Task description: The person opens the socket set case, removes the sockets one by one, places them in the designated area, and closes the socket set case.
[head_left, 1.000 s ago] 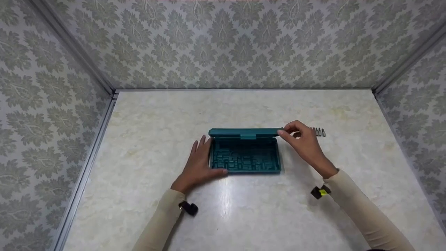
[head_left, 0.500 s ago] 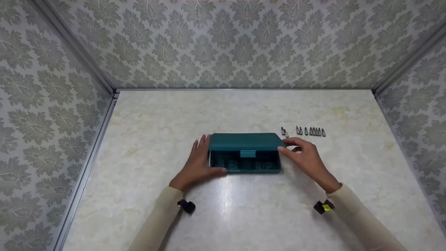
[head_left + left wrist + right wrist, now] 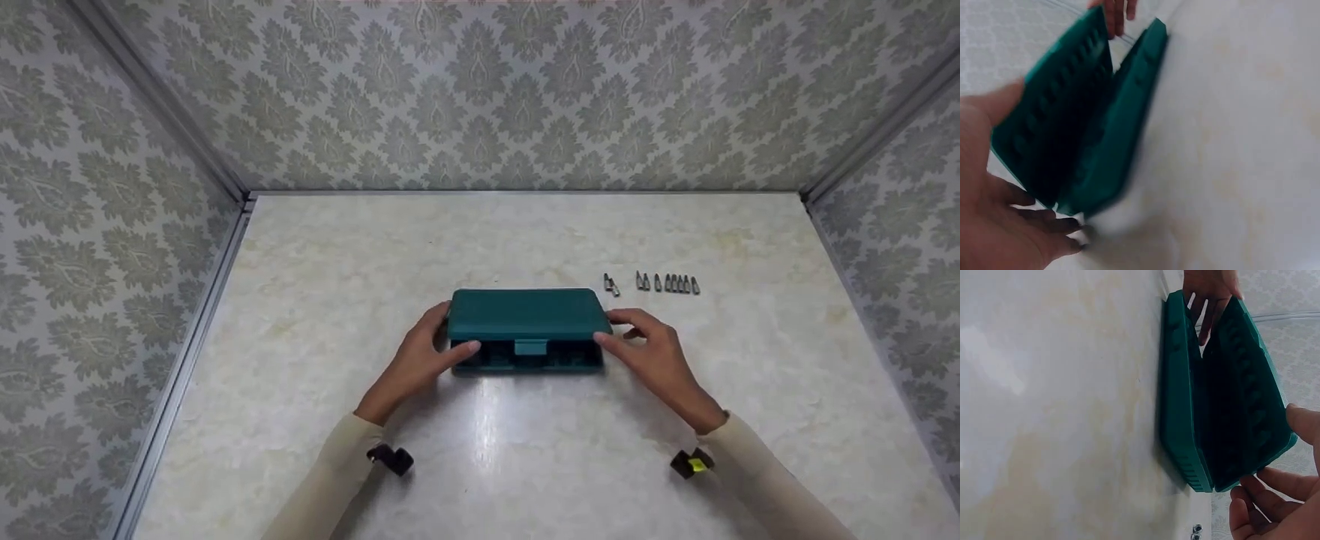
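Note:
A teal plastic case (image 3: 527, 315) lies mid-table in the head view, its lid partly lowered, with a dark gap along the front under the latch. My left hand (image 3: 411, 358) holds the lid's left end, thumb on the front edge, fingers round the side. At the other end my right hand (image 3: 654, 351) pinches the lid corner between thumb and fingers. In the left wrist view the lid (image 3: 1053, 107) stands at an angle to the base (image 3: 1126, 126), and its inside shows rows of rounded notches. Most of the case's inside is dark in the right wrist view.
Several small pointed metal bits (image 3: 679, 283) lie in a loose row behind and right of the case, two of them (image 3: 611, 285) nearer to it. The pale marbled table (image 3: 337, 247) ends at patterned walls (image 3: 480, 97) at the back and sides.
The lid has swung down toward the front, guided by my right hand. My left hand has shifted from the base's front edge up onto the lid. The metal bits have come into fuller view.

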`<state>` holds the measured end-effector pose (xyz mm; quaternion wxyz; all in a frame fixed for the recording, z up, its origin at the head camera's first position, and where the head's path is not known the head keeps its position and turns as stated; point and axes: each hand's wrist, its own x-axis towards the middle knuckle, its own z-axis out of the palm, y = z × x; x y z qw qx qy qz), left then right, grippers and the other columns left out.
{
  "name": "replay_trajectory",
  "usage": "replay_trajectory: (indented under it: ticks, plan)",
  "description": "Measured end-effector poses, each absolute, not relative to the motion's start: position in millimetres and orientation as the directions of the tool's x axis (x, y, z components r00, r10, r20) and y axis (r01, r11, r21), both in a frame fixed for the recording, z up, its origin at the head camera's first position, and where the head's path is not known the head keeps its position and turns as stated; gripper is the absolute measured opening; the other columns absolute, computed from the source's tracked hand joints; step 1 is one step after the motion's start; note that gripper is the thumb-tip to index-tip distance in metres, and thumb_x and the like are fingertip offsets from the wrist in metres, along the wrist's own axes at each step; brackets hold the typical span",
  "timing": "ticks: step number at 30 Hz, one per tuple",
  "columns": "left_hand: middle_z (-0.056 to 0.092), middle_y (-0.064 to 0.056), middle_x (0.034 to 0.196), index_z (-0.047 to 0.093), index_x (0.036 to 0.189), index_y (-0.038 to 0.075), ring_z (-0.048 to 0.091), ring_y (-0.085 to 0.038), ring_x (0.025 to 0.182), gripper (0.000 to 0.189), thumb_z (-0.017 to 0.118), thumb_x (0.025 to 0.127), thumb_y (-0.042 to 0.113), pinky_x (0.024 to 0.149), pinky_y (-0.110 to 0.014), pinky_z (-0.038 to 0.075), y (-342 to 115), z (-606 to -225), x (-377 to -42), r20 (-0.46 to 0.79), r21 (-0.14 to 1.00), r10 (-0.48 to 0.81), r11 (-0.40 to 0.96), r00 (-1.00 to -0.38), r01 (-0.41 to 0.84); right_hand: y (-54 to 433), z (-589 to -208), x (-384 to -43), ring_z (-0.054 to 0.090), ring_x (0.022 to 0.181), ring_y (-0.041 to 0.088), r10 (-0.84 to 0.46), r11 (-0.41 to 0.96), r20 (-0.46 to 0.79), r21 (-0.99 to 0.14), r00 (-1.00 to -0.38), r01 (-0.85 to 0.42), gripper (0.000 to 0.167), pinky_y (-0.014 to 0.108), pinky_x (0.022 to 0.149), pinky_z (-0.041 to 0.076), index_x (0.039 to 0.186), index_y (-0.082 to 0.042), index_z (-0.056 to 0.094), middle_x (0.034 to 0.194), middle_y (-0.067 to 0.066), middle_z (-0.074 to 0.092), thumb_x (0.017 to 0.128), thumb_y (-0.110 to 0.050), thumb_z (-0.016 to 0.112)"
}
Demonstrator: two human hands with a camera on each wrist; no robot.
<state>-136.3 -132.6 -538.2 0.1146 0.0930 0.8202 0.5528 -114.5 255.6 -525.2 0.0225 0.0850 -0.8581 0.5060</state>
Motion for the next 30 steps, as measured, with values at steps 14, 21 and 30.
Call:
replay_trajectory:
  ticks: [14, 21, 30]
  plan:
    - [0.030, -0.018, 0.179, 0.025, 0.174, 0.002, 0.033, -0.033, 0.164, 0.110, 0.088, 0.095, 0.044, 0.130, -0.048, 0.038, -130.2, -533.6, -136.3, -0.206, 0.944, 0.254, 0.307, -0.945, -0.123, 254.9, -537.4, -107.5, 0.066, 0.130, 0.023, -0.147, 0.484, 0.179, -0.844, -0.973, -0.229, 0.045, 0.041, 0.101, 0.057, 0.140, -0.014, 0.076, 0.141, 0.003, 0.072, 0.098, -0.022, 0.087]
    - [0.025, -0.016, 0.181, 0.023, 0.175, 0.003, 0.027, -0.031, 0.167, 0.111, 0.091, 0.094, 0.036, 0.133, -0.049, 0.032, -129.2, -544.2, -136.7, -0.145, 0.931, 0.266, 0.364, -0.953, -0.040, 253.2, -547.6, -105.7, 0.066, 0.132, 0.030, -0.150, 0.488, 0.183, -0.841, -0.972, -0.234, 0.051, 0.042, 0.102, 0.054, 0.145, -0.011, 0.072, 0.144, 0.007, 0.071, 0.096, -0.014, 0.087]
    - [0.022, -0.017, 0.182, 0.021, 0.175, 0.001, 0.022, -0.032, 0.168, 0.110, 0.091, 0.095, 0.031, 0.134, -0.050, 0.031, -127.6, -551.5, -142.7, -0.071, 0.909, 0.277, 0.414, -0.958, 0.052, 249.2, -556.1, -110.5, 0.067, 0.128, 0.031, -0.144, 0.524, 0.187, -0.818, -0.972, -0.235, 0.055, 0.051, 0.102, 0.055, 0.145, -0.006, 0.070, 0.143, 0.011, 0.069, 0.094, -0.011, 0.089]
